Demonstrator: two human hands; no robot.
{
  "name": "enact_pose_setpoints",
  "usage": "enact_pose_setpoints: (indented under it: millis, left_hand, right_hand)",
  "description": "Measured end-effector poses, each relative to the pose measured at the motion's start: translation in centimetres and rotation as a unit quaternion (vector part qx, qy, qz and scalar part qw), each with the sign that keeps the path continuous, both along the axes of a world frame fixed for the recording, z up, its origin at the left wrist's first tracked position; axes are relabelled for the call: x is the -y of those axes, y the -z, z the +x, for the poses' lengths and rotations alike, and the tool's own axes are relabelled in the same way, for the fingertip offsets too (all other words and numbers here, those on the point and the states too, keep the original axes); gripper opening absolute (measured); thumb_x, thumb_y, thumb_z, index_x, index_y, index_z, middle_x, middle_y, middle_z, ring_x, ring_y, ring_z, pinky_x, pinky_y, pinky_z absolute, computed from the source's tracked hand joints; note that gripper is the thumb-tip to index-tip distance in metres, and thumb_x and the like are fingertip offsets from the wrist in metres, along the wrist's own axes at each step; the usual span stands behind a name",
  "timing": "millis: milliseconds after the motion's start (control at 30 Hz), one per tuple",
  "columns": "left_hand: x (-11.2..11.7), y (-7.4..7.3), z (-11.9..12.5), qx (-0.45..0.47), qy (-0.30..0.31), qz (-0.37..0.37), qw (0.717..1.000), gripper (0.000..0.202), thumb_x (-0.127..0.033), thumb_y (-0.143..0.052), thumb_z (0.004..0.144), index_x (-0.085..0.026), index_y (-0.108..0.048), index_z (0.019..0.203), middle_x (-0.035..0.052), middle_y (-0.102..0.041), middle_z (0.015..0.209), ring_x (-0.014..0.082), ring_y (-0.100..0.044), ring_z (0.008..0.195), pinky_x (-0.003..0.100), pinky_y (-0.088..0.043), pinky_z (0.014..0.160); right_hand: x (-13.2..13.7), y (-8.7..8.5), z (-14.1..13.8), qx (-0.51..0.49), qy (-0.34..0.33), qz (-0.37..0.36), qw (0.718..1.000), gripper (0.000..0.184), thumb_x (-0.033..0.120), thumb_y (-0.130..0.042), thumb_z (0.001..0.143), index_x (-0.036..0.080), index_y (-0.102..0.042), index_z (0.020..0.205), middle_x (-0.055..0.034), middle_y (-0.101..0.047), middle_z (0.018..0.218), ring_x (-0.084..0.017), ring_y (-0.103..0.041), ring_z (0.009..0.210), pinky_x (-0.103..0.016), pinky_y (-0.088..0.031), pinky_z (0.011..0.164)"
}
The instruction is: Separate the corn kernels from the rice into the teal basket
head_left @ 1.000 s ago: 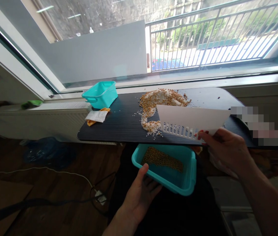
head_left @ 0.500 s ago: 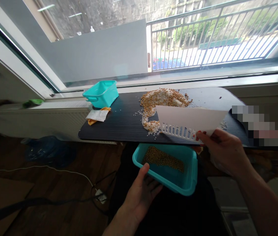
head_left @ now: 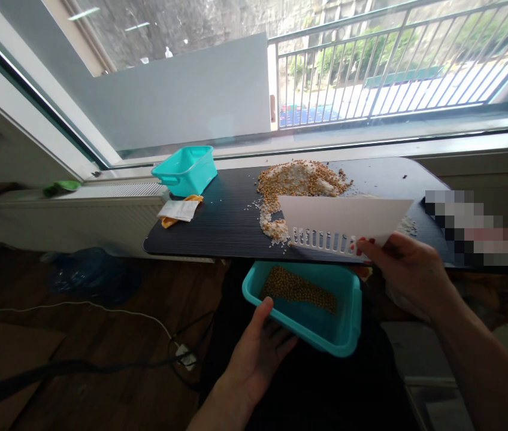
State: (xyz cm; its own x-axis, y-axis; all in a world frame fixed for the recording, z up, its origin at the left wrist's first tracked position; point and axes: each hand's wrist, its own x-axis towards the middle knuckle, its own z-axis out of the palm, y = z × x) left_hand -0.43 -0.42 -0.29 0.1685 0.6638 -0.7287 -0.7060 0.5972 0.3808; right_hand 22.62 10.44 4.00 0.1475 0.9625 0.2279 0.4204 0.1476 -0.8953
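Observation:
My left hand (head_left: 260, 347) grips the near left side of a teal plastic basket (head_left: 301, 334), thumb over the rim and fingers beneath. Yellowish-brown beans or similar round grains (head_left: 299, 287) lie in the basket, which sits below the table's front edge. Pinched in my right hand (head_left: 404, 269) is a white card (head_left: 346, 215) with a row of slots along its lower edge. The card stands tilted over the table, in front of a mixed pile of round golden grains and white rice-like grains (head_left: 299, 176). Part of that pile is hidden behind the card.
The dark tabletop (head_left: 227, 230) carries a second teal basket (head_left: 186, 170) at its back left, beside a folded paper on a yellow cloth (head_left: 178, 209). A window and a radiator (head_left: 101, 215) lie beyond. A cable and power strip (head_left: 185, 357) are on the floor.
My right hand has shifted the slotted card slightly to the left. My left hand and the basket have stayed put.

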Motion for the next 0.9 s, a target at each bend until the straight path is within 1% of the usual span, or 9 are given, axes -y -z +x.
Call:
enact_pose_setpoints:
  millis: [100,200,267,367,467,600,733,833,900]
  left_hand:
    - [0.0,0.0,0.0,0.002,-0.001,0.009,1.000,0.055,-0.048,-0.059,0.084,-0.015,-0.054,0.128,0.0149,-0.061,0.130,0.0271,-0.060,0.115,0.039,-0.045,0.101]
    - [0.0,-0.1,0.0,0.002,0.000,0.009,1.000,0.055,-0.049,-0.059,0.084,-0.014,-0.054,0.127,0.0150,-0.060,0.131,0.0268,-0.060,0.115,0.039,-0.045,0.101]
    - [0.0,-0.1,0.0,0.000,0.001,0.005,1.000,0.056,-0.049,-0.060,0.084,-0.014,-0.054,0.126,0.0153,-0.059,0.131,0.0270,-0.061,0.114,0.039,-0.046,0.100]
    - [0.0,0.0,-0.1,0.001,0.002,0.003,1.000,0.056,-0.049,-0.061,0.083,-0.014,-0.055,0.126,0.0153,-0.060,0.130,0.0269,-0.061,0.113,0.039,-0.046,0.099]
    - [0.0,0.1,-0.1,0.003,-0.006,0.003,1.000,0.056,-0.049,-0.062,0.082,-0.014,-0.056,0.125,0.0153,-0.061,0.129,0.0267,-0.061,0.114,0.039,-0.045,0.101]
    - [0.0,0.1,0.0,0.003,-0.002,0.006,1.000,0.055,-0.048,-0.060,0.084,-0.014,-0.054,0.127,0.0148,-0.060,0.130,0.0274,-0.060,0.116,0.040,-0.044,0.103]
    - [0.0,-0.1,0.0,-0.008,0.000,0.002,1.000,0.055,-0.048,-0.058,0.085,-0.014,-0.054,0.128,0.0146,-0.060,0.130,0.0270,-0.060,0.114,0.039,-0.045,0.102]
    - [0.0,-0.2,0.0,-0.003,0.000,0.006,1.000,0.055,-0.049,-0.058,0.085,-0.014,-0.054,0.127,0.0144,-0.060,0.130,0.0264,-0.060,0.114,0.038,-0.045,0.101]
    - [0.0,-0.2,0.0,0.002,0.005,0.005,1.000,0.055,-0.049,-0.058,0.085,-0.014,-0.054,0.127,0.0149,-0.060,0.130,0.0265,-0.061,0.113,0.038,-0.046,0.101]
  right_hand:
    - [0.0,0.2,0.3,0.005,0.005,0.001,1.000,0.021,0.045,-0.070,0.071,0.024,-0.070,0.074,-0.0009,-0.069,0.066,-0.018,-0.061,0.059,-0.032,-0.050,0.056]
    - [-0.2,0.3,0.1,-0.018,-0.012,0.000,1.000,0.020,0.046,-0.070,0.072,0.026,-0.070,0.076,-0.0006,-0.070,0.067,-0.018,-0.062,0.060,-0.031,-0.051,0.055]
    - [-0.5,0.3,-0.3,-0.029,-0.010,0.008,0.999,0.021,0.046,-0.071,0.071,0.026,-0.069,0.075,-0.0001,-0.070,0.067,-0.018,-0.062,0.060,-0.030,-0.052,0.056]
    - [-0.7,0.2,-0.9,-0.046,-0.003,0.010,0.999,0.020,0.044,-0.072,0.071,0.024,-0.069,0.074,0.0005,-0.070,0.067,-0.017,-0.062,0.059,-0.029,-0.052,0.055]
    - [-0.5,0.0,-0.8,-0.041,-0.016,-0.003,0.999,0.018,0.042,-0.072,0.071,0.025,-0.068,0.070,0.0003,-0.069,0.066,-0.016,-0.062,0.059,-0.028,-0.051,0.055]
    - [-0.2,0.4,0.2,-0.020,-0.027,-0.004,0.999,0.022,0.047,-0.072,0.071,0.025,-0.068,0.071,0.0003,-0.068,0.067,-0.017,-0.061,0.060,-0.030,-0.051,0.058]
    - [-0.2,0.7,0.4,-0.036,-0.034,0.000,0.999,0.029,0.051,-0.073,0.069,0.023,-0.069,0.074,-0.0005,-0.069,0.070,-0.018,-0.061,0.063,-0.033,-0.053,0.063]
    - [0.1,0.3,-0.1,-0.056,-0.051,-0.020,0.997,0.032,0.055,-0.074,0.067,0.023,-0.069,0.070,-0.0018,-0.070,0.071,-0.019,-0.063,0.065,-0.035,-0.055,0.065]
    - [0.5,-0.1,-0.3,-0.070,-0.072,-0.044,0.994,0.033,0.056,-0.076,0.064,0.024,-0.070,0.071,-0.0025,-0.072,0.073,-0.020,-0.065,0.066,-0.036,-0.057,0.066]
